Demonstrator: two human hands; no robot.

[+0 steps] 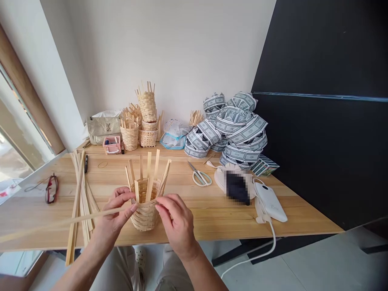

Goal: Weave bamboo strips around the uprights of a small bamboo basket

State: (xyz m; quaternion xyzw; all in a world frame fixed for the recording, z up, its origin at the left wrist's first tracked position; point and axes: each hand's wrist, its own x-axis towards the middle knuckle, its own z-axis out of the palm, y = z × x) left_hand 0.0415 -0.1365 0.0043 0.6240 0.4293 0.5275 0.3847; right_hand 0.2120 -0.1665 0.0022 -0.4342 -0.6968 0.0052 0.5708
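Note:
A partly woven basket [144, 219] of pale wood strips stands near the table's front edge, its upright strips sticking up above the woven wall. On its left side my left hand [117, 210] pinches a long, thin wooden strip [80, 218] against the rim; the strip's free end trails off to the left. My right hand [176, 218] grips the basket's right rim between thumb and fingers. The inside bottom of the basket is hidden.
Loose wood strips [79, 194] and glasses [52, 188] lie left. Scissors [200, 176], a white power bank [270, 201] with a cable and patterned bands [238, 125] are right. Behind stand woven baskets [130, 137], a pink crate [112, 144] and a bag [103, 129].

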